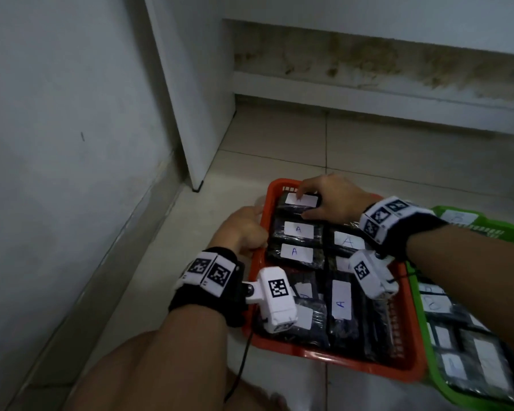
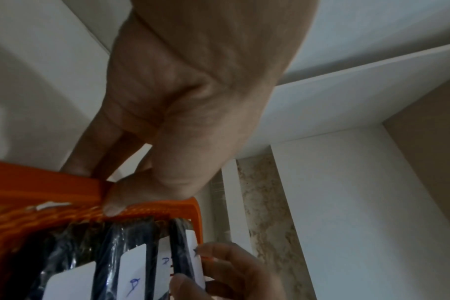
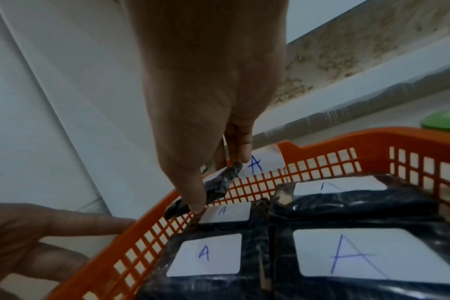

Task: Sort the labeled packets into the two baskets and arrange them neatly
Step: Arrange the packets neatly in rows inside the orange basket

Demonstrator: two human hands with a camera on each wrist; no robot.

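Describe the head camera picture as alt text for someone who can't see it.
A person's right hand grips a dark packet labeled A at the far end of an orange basket full of A packets, while the left hand holds the basket's rim. A green basket of packets sits beside it on the tiled floor.

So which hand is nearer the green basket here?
Right. The right hand is in the far end of the orange basket, which adjoins the green basket; the left hand grips the orange basket's opposite rim.
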